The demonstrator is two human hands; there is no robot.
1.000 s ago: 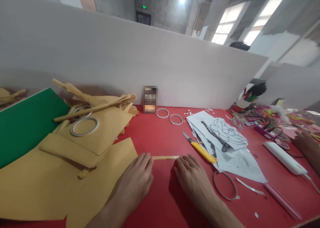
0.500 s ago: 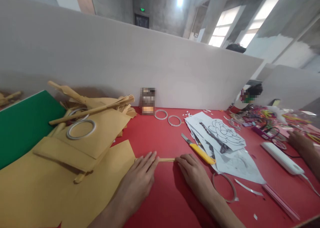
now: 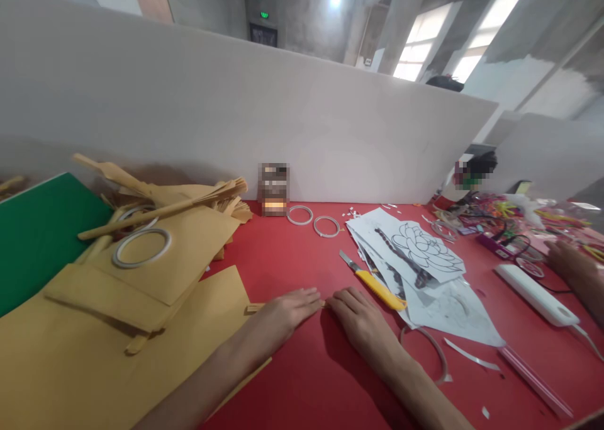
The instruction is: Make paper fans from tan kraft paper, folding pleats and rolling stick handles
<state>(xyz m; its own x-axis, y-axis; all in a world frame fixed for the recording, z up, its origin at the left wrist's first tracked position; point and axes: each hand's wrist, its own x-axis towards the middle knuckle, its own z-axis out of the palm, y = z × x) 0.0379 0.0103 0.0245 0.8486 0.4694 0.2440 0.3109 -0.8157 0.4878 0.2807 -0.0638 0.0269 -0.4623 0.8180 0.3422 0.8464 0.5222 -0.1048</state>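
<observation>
A thin folded strip of brown paper (image 3: 255, 308) lies across the red table, mostly covered by my hands. My left hand (image 3: 293, 310) rests flat on it, fingers stretched to the right. Close beside, my right hand (image 3: 353, 311) presses on the strip's right end, its fingers bent and close together; their tips are partly hidden. A brown paper sheet (image 3: 207, 329) spreads under my left forearm. Just beyond my right hand lies a yellow cutter (image 3: 377, 288) with its blade out, touching printed sheets (image 3: 425, 254).
Brown paper pieces (image 3: 189, 228) and a tape ring (image 3: 141, 247) are piled at left by a green board (image 3: 38, 235). Two rings lie near the white partition (image 3: 264, 121). At right are a white glue gun (image 3: 535, 294), tangled wires and another person's hand (image 3: 573, 260).
My left hand has slid right along the strip, close to my right hand, uncovering the strip's left end. The view has shifted slightly.
</observation>
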